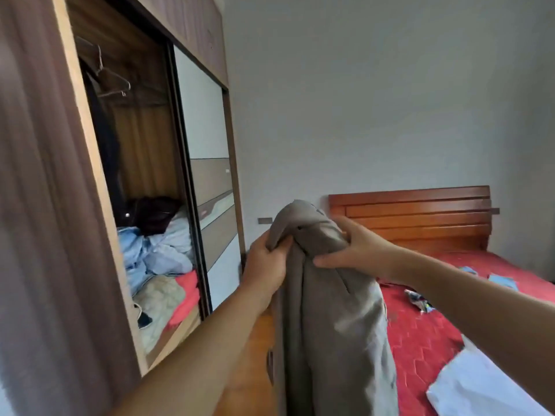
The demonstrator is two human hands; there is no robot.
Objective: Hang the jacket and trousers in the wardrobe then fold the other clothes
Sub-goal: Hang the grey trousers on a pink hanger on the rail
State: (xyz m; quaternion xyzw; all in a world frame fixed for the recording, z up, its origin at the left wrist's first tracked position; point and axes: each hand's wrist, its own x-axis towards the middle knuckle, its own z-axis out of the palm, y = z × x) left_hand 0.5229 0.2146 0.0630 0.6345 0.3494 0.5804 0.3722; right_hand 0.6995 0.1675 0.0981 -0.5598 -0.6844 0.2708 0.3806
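Grey-beige trousers hang down in front of me, bunched at the top. My left hand grips the waist on its left side and my right hand grips it on the right. To the left stands the open wardrobe, with bare wire hangers on its rail. A dark garment hangs beside them. Crumpled light-blue clothes and a dark item lie heaped on the wardrobe floor.
A mirrored sliding door closes the wardrobe's right half. A bed with a red cover and wooden headboard fills the right side, carrying a white cloth and small items. An orange-brown wooden cabinet stands below my left arm.
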